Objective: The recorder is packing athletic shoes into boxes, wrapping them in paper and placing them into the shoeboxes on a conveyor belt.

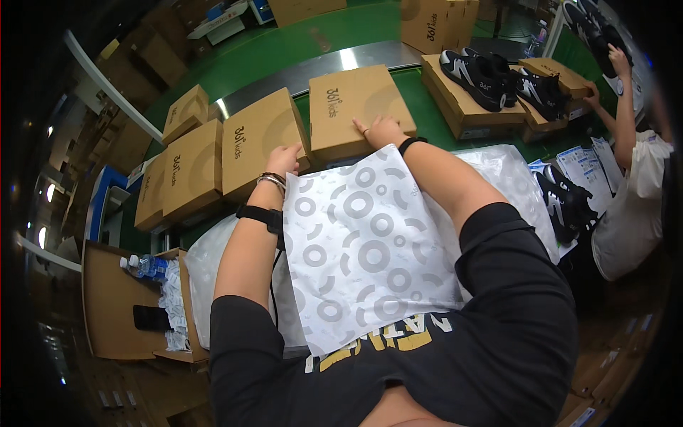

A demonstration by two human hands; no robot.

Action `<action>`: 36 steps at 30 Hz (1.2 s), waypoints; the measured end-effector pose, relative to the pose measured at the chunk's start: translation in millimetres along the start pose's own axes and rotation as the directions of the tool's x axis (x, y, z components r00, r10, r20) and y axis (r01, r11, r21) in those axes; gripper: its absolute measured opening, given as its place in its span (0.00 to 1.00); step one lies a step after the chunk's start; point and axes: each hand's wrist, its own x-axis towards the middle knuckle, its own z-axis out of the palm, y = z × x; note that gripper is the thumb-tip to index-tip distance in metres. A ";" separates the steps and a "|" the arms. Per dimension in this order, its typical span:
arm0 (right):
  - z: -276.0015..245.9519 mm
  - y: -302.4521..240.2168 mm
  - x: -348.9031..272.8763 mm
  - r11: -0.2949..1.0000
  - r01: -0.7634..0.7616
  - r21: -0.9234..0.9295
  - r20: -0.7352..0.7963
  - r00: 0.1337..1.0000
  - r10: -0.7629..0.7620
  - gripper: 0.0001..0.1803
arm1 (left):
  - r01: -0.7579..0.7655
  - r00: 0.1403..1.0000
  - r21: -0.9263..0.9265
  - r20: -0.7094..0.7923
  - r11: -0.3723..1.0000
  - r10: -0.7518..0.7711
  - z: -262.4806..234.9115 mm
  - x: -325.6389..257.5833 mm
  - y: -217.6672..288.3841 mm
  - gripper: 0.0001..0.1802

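Note:
My right hand lies on the near right part of a closed brown cardboard shoe box. Its fingers are apart, with the index finger stretched across the lid. At that box's near left corner is my left hand, its fingers curled together; what they hold, if anything, is hidden. A large white sheet of tissue paper with grey ring patterns spreads between my forearms, its upper corners close to my wrists. A second shoe box stands just left of my left hand.
More shoe boxes line up at left. Black sneakers stand on boxes at right, where a co-worker's hand holds up footwear. At lower left, an open carton holds bottles, small white packets and a dark phone-like object.

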 end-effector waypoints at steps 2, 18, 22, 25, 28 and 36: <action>-10.8 10.0 -9.2 0.995 0.098 -0.035 -0.141 0.985 -0.101 0.37 | -0.026 1.000 0.070 -0.002 0.997 0.026 -7.4 18.8 -11.1 0.20; 21.3 83.5 -91.1 -0.586 -0.201 0.785 0.496 0.771 0.400 0.35 | -0.204 0.935 0.529 0.356 0.823 0.003 -12.9 0.1 -20.3 0.26; -20.8 67.1 -199.6 -0.067 -0.368 0.928 0.373 0.921 0.108 0.42 | -0.614 0.784 -0.185 -0.027 0.767 0.621 -9.0 -112.2 -3.2 0.25; -24.4 34.7 -251.4 -0.022 -0.448 0.894 0.418 0.851 -0.318 0.52 | -0.693 0.719 0.369 0.291 0.619 0.632 -27.6 -199.6 -35.1 0.35; -23.2 -1.0 -266.5 -0.210 -0.377 0.902 0.279 0.881 -0.381 0.49 | -0.460 0.848 0.125 0.357 0.879 0.392 -17.0 -223.0 -64.0 0.41; -81.3 7.0 -189.2 -0.485 -0.062 0.872 -0.009 0.990 -0.142 0.35 | -0.149 0.801 -0.454 0.466 0.879 0.376 -30.4 -138.9 21.1 0.40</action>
